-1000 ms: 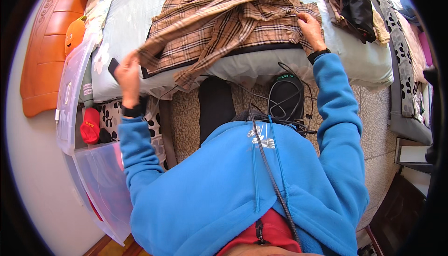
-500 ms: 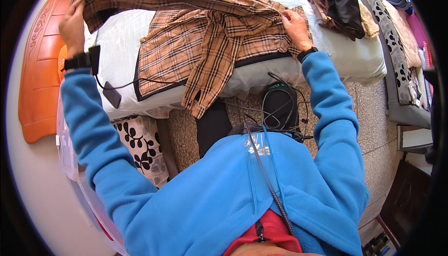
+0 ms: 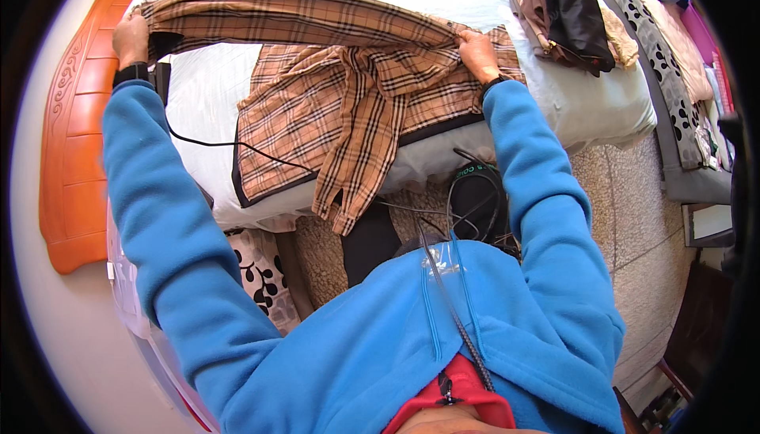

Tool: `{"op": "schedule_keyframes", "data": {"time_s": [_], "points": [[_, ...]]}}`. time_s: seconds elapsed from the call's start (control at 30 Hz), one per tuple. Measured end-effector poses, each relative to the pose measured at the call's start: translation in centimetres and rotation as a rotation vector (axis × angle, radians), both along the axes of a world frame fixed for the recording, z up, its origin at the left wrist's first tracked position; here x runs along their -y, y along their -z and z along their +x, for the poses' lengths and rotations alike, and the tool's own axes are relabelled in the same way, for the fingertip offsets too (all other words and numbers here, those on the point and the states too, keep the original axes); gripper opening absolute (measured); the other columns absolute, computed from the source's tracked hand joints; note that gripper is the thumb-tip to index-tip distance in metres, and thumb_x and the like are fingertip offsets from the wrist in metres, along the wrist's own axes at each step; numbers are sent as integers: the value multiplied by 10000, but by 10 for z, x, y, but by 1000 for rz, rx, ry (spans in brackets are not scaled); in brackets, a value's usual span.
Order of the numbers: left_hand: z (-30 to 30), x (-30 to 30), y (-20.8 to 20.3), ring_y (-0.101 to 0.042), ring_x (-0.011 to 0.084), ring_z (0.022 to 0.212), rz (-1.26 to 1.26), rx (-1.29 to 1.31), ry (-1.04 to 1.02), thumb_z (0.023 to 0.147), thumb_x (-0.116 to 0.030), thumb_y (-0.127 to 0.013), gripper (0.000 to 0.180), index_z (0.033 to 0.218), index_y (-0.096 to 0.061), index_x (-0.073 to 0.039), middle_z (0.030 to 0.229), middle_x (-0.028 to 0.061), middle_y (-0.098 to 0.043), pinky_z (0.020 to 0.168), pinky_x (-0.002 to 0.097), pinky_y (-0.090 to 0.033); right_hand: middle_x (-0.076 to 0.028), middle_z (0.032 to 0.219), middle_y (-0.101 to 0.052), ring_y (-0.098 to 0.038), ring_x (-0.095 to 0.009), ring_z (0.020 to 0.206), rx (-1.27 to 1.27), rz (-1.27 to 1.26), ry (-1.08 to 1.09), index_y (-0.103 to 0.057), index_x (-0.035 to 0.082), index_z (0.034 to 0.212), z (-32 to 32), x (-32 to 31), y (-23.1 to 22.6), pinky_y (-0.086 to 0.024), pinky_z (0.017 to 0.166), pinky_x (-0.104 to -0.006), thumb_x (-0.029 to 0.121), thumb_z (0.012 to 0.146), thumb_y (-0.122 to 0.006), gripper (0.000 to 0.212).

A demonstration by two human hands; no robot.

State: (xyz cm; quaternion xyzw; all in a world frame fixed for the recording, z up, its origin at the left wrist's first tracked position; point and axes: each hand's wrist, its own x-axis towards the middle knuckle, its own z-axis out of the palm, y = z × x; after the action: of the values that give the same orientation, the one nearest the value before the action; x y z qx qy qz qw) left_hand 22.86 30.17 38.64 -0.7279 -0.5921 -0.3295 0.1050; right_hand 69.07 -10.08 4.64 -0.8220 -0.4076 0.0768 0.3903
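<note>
A tan, black and white plaid shirt (image 3: 289,109) lies on the bed, one sleeve (image 3: 360,145) hanging over its near edge. A long band of its cloth is raised and stretched between my hands. My left hand (image 3: 131,40), at the far left, is closed round one end of the band, where a dark patch shows on the underside. The other end is pinched in my right hand (image 3: 479,54), near the shirt's right side. A dark border runs along the shirt's near edge.
Brown and black garments (image 3: 574,15) lie at the bed's right. An orange headboard (image 3: 83,141) stands at the left. A black cable (image 3: 214,144) runs from my left wrist across the shirt. More cables (image 3: 475,204) are bunched by my legs. A patterned cloth (image 3: 261,276) sits below the bed edge.
My right hand has moved left along the shirt. The raised band now stands further apart from the cloth below. My left forearm now covers the phone on the bed.
</note>
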Motion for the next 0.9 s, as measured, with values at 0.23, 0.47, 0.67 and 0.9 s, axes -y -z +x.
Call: {"op": "schedule_keyframes", "data": {"time_s": [0.23,0.47,0.67,0.9], "points": [[28,74,5,-709,312,986,380,170,371,1025,-347,-540,320,1152,-738,-131,1064,139,-752,879,375,-539,-223,979,-717,-694,-373,953,-21,70,-87,-722,24,1069,12,6,16,-526,843,-416,184,941,-618,230],[-47,219,28,-641,183,970,309,172,561,1067,-190,-533,291,1185,-686,28,1110,108,-704,910,287,-507,-203,955,-722,-698,-363,928,-70,118,-114,-741,53,1038,13,10,19,-534,839,-410,191,925,-643,203],[-145,353,104,-604,272,1099,-199,447,948,1026,-79,-539,170,982,-690,-17,1098,119,-680,1055,443,-427,-171,1006,-735,-709,-325,958,-13,123,-73,-736,70,1088,12,12,27,-538,859,-383,199,933,-625,231],[-172,469,217,-585,270,1144,-700,447,739,958,-31,-627,73,981,-686,7,1137,108,-674,1040,386,-419,-165,1084,-734,-693,-320,1039,41,53,-3,-724,64,1131,8,16,23,-532,913,-382,240,945,-622,275]]}}
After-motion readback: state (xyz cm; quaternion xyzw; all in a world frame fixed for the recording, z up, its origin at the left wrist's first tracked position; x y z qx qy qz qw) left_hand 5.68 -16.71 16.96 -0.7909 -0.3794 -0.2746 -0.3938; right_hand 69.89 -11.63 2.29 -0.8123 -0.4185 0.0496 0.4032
